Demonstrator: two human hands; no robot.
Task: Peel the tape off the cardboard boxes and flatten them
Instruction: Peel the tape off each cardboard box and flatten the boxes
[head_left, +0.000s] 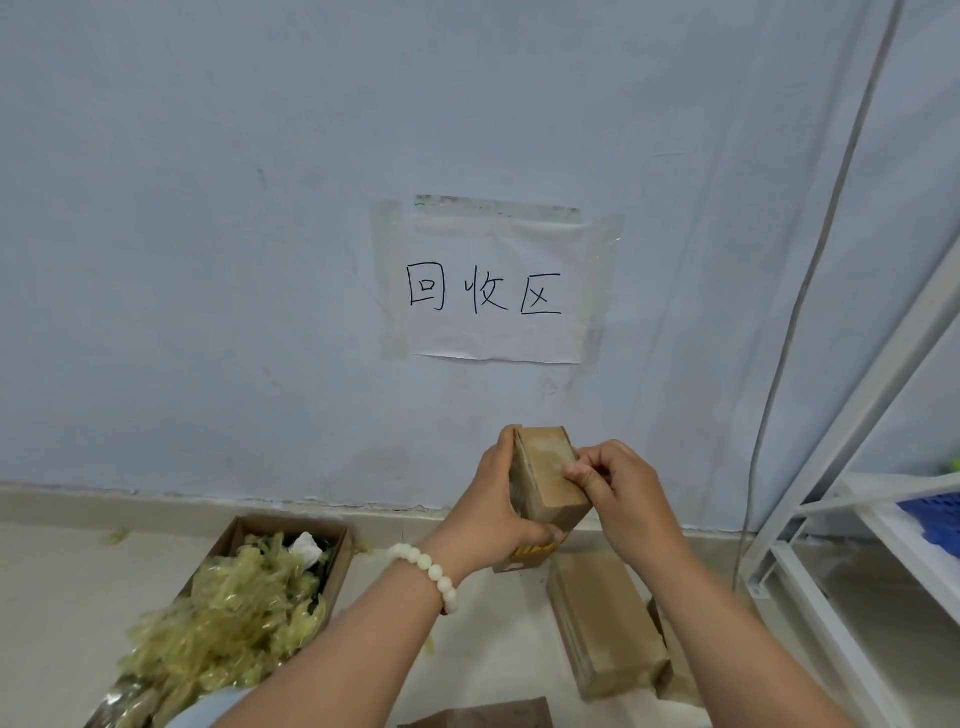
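At the far left, an open brown cardboard carton (292, 523) stands on the pale floor (62, 623) against the foot of the wall, heaped with crumpled yellowish tape strips (234, 618) that spill over its near edge.

To its right, the left hand (496, 512) is raised in front of the wall, a white bead bracelet (432, 572) on its wrist. It is closed round the small brown cardboard box (545, 483): the fingers wrap the left side up to the top corner and the thumb presses across the lower front. The box is held in the air, roughly upright and tilted, its long face turned to the camera, with a glossy clear tape band (548, 451) across its upper part and a yellow printed patch at its lower end.

The right hand (626, 499) meets the box from the other side. Its fingers are curled tight, the thumb and fingertips pinching the right edge of the taped face. Whether any tape is lifted cannot be told.

Below the hands, a long sealed brown cardboard box (602, 623) lies flat on the floor, another brown box (678, 675) just beside it, partly behind the right forearm. A flat cardboard sheet (483, 714) shows at the bottom edge.

On the wall above hangs a taped white paper sign (493, 291). At the far right stands a white metal shelf rack (852, 525).
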